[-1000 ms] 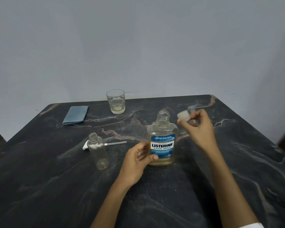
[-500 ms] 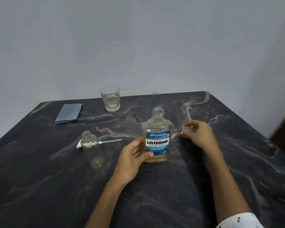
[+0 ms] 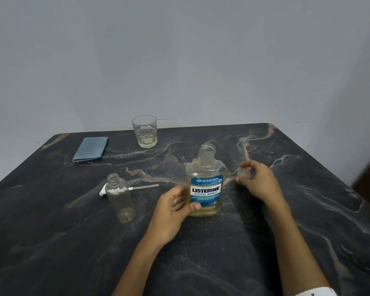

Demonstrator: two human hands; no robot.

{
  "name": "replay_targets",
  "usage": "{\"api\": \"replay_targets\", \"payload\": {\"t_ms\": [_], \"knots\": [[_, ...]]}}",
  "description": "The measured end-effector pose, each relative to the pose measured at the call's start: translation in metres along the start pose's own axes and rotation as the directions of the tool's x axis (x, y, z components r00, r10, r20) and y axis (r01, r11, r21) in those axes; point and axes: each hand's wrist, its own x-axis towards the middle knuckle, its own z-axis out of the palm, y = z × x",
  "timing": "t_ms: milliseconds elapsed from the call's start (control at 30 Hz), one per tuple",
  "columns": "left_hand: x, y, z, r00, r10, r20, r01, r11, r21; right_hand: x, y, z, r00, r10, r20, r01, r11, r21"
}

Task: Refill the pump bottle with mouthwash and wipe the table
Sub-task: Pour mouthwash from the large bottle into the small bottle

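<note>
A clear mouthwash bottle point(image 3: 205, 184) with a blue label and yellowish liquid stands uncapped in the middle of the dark marble table point(image 3: 51, 242). My left hand point(image 3: 173, 210) grips its lower left side. Just right of the bottle, my right hand point(image 3: 259, 182) rests low at the tabletop with the bottle's clear cap point(image 3: 244, 174) between its fingertips. The empty clear pump bottle point(image 3: 120, 197) stands open to the left. Its white pump head with the dip tube point(image 3: 135, 188) lies flat on the table behind it.
A folded blue cloth point(image 3: 91, 148) lies at the back left. A drinking glass point(image 3: 145, 131) with a little pale liquid stands near the back edge by the grey wall. The table's right edge runs diagonally past my right arm.
My right hand has come down from beside the bottle's neck to the tabletop on the right, carrying the cap. My left hand has kept its grip on the mouthwash bottle.
</note>
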Motion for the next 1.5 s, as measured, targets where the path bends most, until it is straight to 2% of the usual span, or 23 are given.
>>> {"api": "replay_targets", "payload": {"t_ms": [200,267,300,333,400,467,500,533,600,667,767,867,1033,1100,1167,1200,1233,1300,1333,1367,1400,1433,1500], "knots": [[0.0,-0.002,-0.001,1.0,-0.006,0.002,0.006,1.0,0.003,0.001,0.001,0.002,1.0,-0.008,-0.001,0.008,1.0,0.012],[0.0,-0.002,-0.002,1.0,-0.005,0.002,0.005,1.0,0.003,0.002,0.0,0.003,0.997,-0.017,-0.076,0.019,0.999,0.03],[0.001,-0.001,-0.002,1.0,-0.008,0.003,0.008,1.0,0.002,0.002,-0.001,0.003,0.987,-0.02,-0.16,0.03,0.998,0.061],[0.0,-0.001,-0.002,1.0,-0.011,0.004,0.011,1.0,-0.004,0.002,-0.004,0.002,0.961,-0.017,-0.275,0.052,0.991,0.121],[0.001,0.001,-0.002,1.0,-0.013,0.002,0.013,1.0,-0.015,-0.003,-0.017,0.0,0.854,0.024,-0.52,0.157,0.941,0.301],[0.0,0.001,-0.003,1.0,-0.021,0.0,0.021,1.0,-0.022,-0.014,-0.034,-0.001,0.743,0.06,-0.667,0.327,0.837,0.44],[0.0,0.001,-0.003,1.0,-0.02,-0.003,0.02,0.999,-0.026,-0.022,-0.042,0.002,0.719,0.048,-0.694,0.404,0.783,0.473],[-0.001,0.001,-0.004,1.0,-0.021,-0.009,0.021,0.999,-0.03,-0.032,-0.049,0.008,0.723,0.012,-0.691,0.459,0.739,0.493],[0.0,0.0,-0.003,0.999,-0.025,-0.024,0.024,0.999,-0.044,-0.055,-0.061,0.027,0.783,-0.115,-0.611,0.502,0.696,0.513],[0.001,-0.002,-0.003,0.998,-0.032,-0.05,0.029,0.998,-0.061,-0.076,-0.066,0.049,0.841,-0.261,-0.474,0.506,0.69,0.518],[0.001,-0.004,-0.003,0.998,-0.029,-0.064,0.026,0.999,-0.043,-0.094,-0.065,0.069,0.873,-0.401,-0.279,0.488,0.731,0.477],[-0.001,-0.003,-0.003,0.997,-0.02,-0.068,0.018,0.999,-0.041,-0.092,-0.056,0.072,0.891,-0.389,-0.234,0.454,0.776,0.437],[-0.008,0.009,-0.001,0.995,-0.079,-0.065,0.075,0.995,-0.06,-0.083,-0.04,0.071,0.88,-0.429,-0.202,0.468,0.716,0.517],[-0.017,0.015,-0.001,0.993,-0.097,-0.072,0.098,0.995,0.012,-0.082,-0.037,0.067,0.871,-0.448,-0.2,0.483,0.708,0.516],[-0.033,0.019,-0.001,0.983,-0.016,-0.182,0.04,0.991,0.13,-0.079,-0.032,0.061,0.876,-0.437,-0.201,0.474,0.712,0.517],[-0.043,0.022,0.0,0.952,0.067,-0.297,-0.016,0.985,0.169,-0.077,-0.029,0.059,0.881,-0.428,-0.205,0.468,0.716,0.518],[-0.052,0.025,-0.001,0.88,0.177,-0.44,-0.084,0.971,0.222,-0.076,-0.025,0.056,0.884,-0.418,-0.208,0.462,0.721,0.517],[-0.067,0.031,-0.006,0.63,0.387,-0.673,-0.168,0.915,0.368,-0.072,-0.019,0.05,0.891,-0.401,-0.211,0.451,0.737,0.504],[-0.071,0.034,-0.011,0.503,0.436,-0.746,-0.16,0.895,0.416,-0.07,-0.016,0.047,0.893,-0.397,-0.212,0.449,0.744,0.495],[-0.074,0.036,-0.016,0.407,0.441,-0.8,-0.122,0.894,0.431,-0.068,-0.012,0.044,0.894,-0.394,-0.212,0.446,0.75,0.488],[-0.074,0.036,-0.021,0.35,0.417,-0.839,-0.071,0.904,0.42,-0.066,-0.01,0.041,0.896,-0.39,-0.211,0.443,0.757,0.48],[-0.072,0.036,-0.027,0.33,0.381,-0.864,-0.015,0.917,0.399,-0.065,-0.008,0.039,0.898,-0.385,-0.215,0.44,0.764,0.472],[-0.066,0.033,-0.037,0.362,0.267,-0.893,0.112,0.939,0.326,-0.063,-0.005,0.036,0.899,-0.375,-0.226,0.437,0.769,0.467]]}}
